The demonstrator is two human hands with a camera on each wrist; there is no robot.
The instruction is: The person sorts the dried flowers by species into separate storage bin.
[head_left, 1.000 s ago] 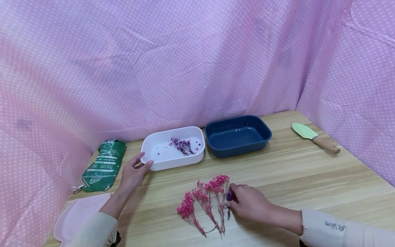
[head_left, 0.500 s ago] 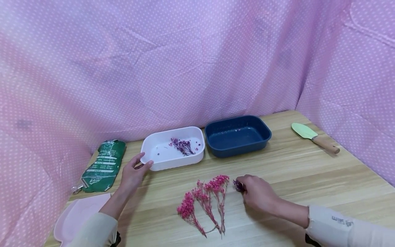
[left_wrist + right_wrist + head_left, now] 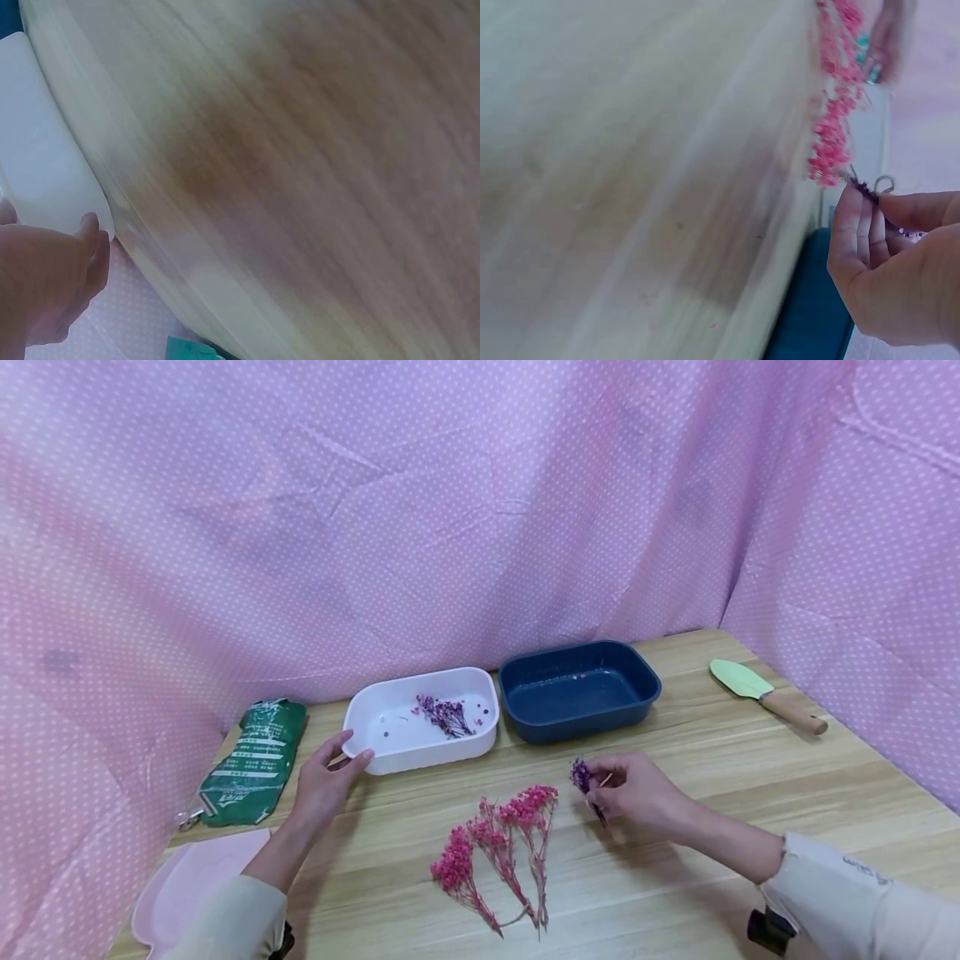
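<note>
My right hand [image 3: 637, 797] pinches a small sprig of purple dried flowers [image 3: 581, 775] between thumb and fingers, just above the table. Its blossom end points away from me; in the right wrist view, thin stems [image 3: 885, 182] poke out past the fingertips. My left hand [image 3: 324, 781] holds the near left corner of a white plastic tub [image 3: 427, 758]. Another purple dried sprig [image 3: 446, 717] lies in that tub with loose bits around it. Several pink dried flower sprigs [image 3: 491, 839] lie on the table between my hands.
A dark blue tub [image 3: 581, 722] stands right beside the white one. Far right lies a green trowel [image 3: 765, 693] with a wooden handle. At left are a green packet [image 3: 255, 764] with a clip and a pale pink flat piece [image 3: 198, 885]. Polka-dot cloth [image 3: 480, 527] hangs behind.
My right hand has lifted the purple sprig off the table, moving right and away from the pink flowers. The left hand and both tubs have stayed put.
</note>
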